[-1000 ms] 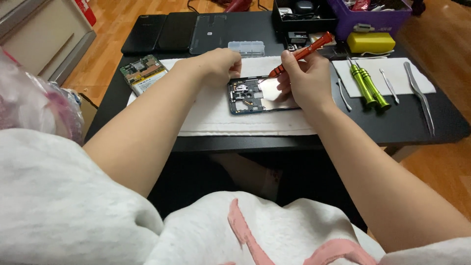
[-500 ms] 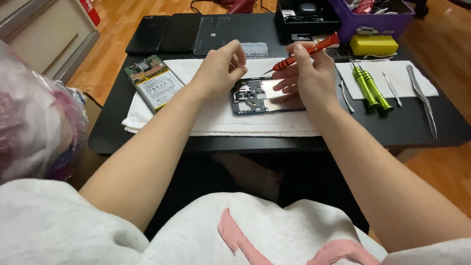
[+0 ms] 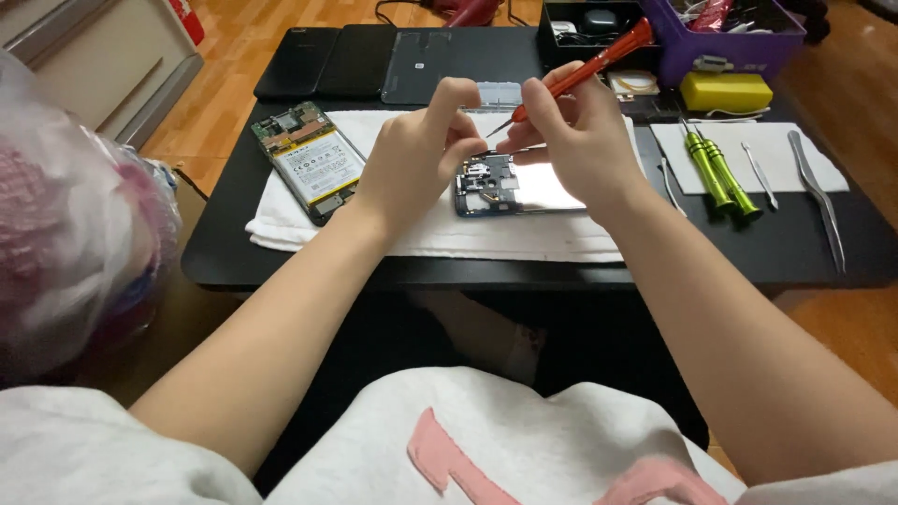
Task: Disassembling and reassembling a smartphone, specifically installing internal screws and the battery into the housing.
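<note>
Head view. Right hand (image 3: 585,140) closed in a pencil grip on a red screwdriver (image 3: 585,67), shaft tilted, tip (image 3: 490,134) pointing down-left, raised above the phone frame (image 3: 519,185) and not touching it. Left hand (image 3: 412,159) lifted off the frame, fingers (image 3: 458,126) curled with thumb and forefinger pinched close beside the tip; whether anything sits between them is too small to tell.

Frame lies face-down, opened, on a white towel (image 3: 281,224) at the middle of the black table (image 3: 224,266), just under both hands. A second opened phone (image 3: 313,161) with its battery showing lies on the towel's left end, well apart from the hands. Two green drivers (image 3: 716,168), a probe and tweezers (image 3: 818,201) rest to the right on a white sheet (image 3: 804,154); yellow block (image 3: 725,91) and purple bin (image 3: 730,42) behind them.

Step, as judged: a screw-handling moment at the driver tip, between work on the frame's upper end. Next move calls for a steady fine pinch at the tip, driver held still, nothing dropped onto the towel.
</note>
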